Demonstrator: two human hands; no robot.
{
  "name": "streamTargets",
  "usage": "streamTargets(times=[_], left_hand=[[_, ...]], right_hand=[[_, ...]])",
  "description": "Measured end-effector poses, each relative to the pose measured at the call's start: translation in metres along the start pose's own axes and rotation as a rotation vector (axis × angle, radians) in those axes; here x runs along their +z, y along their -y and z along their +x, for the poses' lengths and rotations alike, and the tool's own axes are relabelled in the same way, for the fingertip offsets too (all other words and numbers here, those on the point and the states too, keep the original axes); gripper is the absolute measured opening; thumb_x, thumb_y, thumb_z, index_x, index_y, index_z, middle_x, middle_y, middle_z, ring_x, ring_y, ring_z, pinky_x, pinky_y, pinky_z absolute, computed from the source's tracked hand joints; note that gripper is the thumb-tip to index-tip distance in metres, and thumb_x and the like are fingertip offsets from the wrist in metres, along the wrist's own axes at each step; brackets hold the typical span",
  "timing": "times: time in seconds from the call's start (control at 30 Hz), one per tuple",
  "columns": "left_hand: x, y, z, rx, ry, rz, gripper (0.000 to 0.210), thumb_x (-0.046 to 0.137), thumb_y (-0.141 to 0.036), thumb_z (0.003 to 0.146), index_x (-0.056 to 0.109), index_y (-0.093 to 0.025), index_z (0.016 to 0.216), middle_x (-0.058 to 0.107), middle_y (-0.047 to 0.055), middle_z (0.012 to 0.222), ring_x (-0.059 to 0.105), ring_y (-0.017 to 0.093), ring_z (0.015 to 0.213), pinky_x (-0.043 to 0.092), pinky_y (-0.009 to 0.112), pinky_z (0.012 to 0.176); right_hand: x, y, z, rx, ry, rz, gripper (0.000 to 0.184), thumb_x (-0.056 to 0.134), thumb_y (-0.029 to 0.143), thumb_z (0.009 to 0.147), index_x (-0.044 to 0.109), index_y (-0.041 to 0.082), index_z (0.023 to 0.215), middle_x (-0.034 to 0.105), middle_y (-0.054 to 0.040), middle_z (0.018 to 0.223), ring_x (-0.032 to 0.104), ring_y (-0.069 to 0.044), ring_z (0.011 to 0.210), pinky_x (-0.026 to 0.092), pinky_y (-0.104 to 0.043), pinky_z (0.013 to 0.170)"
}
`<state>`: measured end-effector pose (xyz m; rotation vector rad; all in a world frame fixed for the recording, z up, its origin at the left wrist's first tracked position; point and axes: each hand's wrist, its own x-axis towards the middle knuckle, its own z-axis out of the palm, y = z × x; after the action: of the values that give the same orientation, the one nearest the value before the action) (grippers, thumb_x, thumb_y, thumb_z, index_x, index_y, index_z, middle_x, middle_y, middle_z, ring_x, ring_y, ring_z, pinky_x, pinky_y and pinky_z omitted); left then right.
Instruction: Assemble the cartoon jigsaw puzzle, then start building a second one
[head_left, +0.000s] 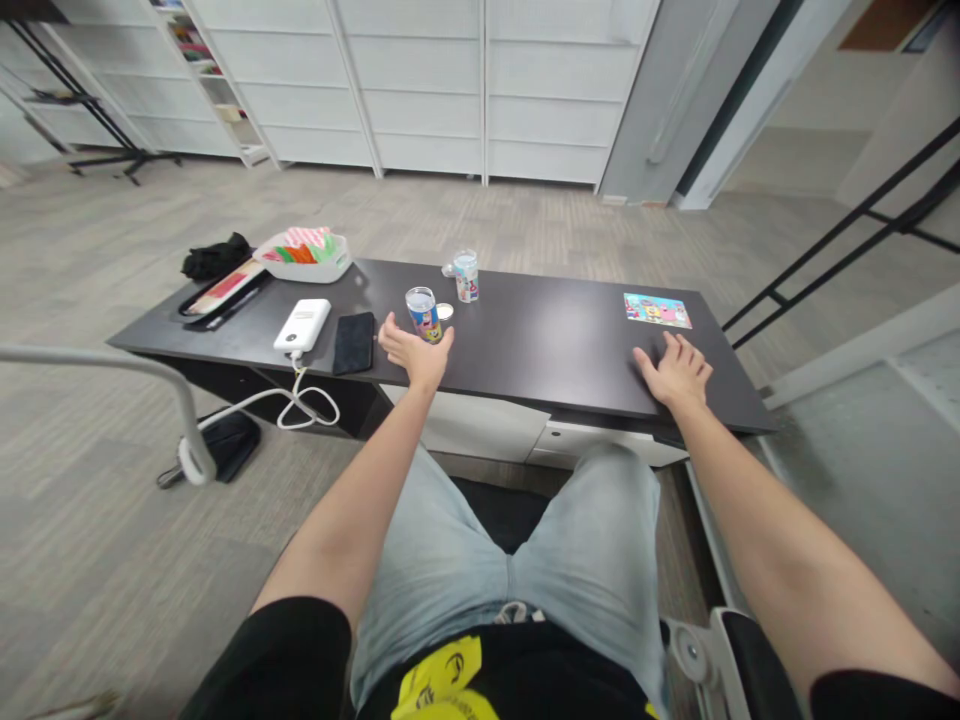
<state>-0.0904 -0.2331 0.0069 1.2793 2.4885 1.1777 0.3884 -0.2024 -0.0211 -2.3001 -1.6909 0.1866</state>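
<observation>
Head view: left hand [411,352], fingers spread open and holding nothing, is best closed squarely around the printed can [423,313]; right hand [675,368] is laid flat and empty on the desk [540,350] right of the can.

You wore a black short-sleeved top, and its sleeves ended high on both upper arms, well short of the desk [525,350], so your forearms were bare all the way out to it. Your left hand [415,352] and right hand [677,370] were bare too, with no rings, watch or bands that could be made out. On the front of the top, at the end farthest from the desk, sat a yellow patch with dark printed marks, too folded to read. Between the top and the desk you had on light blue, faded denim shorts with a visible centre seam.
</observation>
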Motion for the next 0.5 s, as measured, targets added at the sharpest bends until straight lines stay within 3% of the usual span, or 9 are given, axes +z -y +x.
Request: streamTargets(times=[0.1,0.17,0.37,0.5], left_hand=[[-0.002,0.004,0.019,0.035,0.05,-0.018,0.082,0.087,-0.047,0.113,0.04,-0.026,0.176,0.057,0.031,0.179,0.055,0.051,0.173,0.046,0.079,0.134],[-0.002,0.006,0.023,0.082,0.073,-0.031,0.065,0.079,-0.04,0.117,0.046,-0.027,0.172,0.067,0.024,0.17,0.064,0.044,0.162,0.047,0.074,0.133],[-0.009,0.002,0.021,0.387,0.167,-0.021,0.059,0.076,-0.029,0.116,0.055,-0.017,0.169,0.064,0.025,0.173,0.062,0.037,0.165,0.053,0.056,0.133],[-0.013,-0.018,0.033,0.62,0.28,0.029,0.056,0.075,-0.02,0.11,0.067,-0.02,0.165,0.069,0.02,0.169,0.064,0.038,0.163,0.052,0.057,0.133]], right_hand=[[0.001,0.01,-0.01,-0.016,0.035,0.016,0.117,0.027,0.086,0.113,0.04,0.018,0.207,0.034,-0.023,0.216,0.027,-0.046,0.199,0.024,-0.063,0.159],[0.0,0.014,-0.013,-0.019,0.046,0.028,0.118,0.026,0.087,0.112,0.04,0.018,0.206,0.034,-0.0239,0.216,0.027,-0.047,0.198,0.023,-0.063,0.159],[-0.009,0.02,-0.018,-0.009,0.049,0.056,0.111,0.029,0.084,0.115,0.04,0.02,0.204,0.037,-0.0267,0.213,0.031,-0.048,0.194,0.024,-0.065,0.157],[-0.012,0.022,-0.019,-0.002,0.044,0.059,0.101,0.036,0.076,0.12,0.042,0.016,0.201,0.04,-0.0276,0.211,0.034,-0.047,0.191,0.024,-0.061,0.156]])
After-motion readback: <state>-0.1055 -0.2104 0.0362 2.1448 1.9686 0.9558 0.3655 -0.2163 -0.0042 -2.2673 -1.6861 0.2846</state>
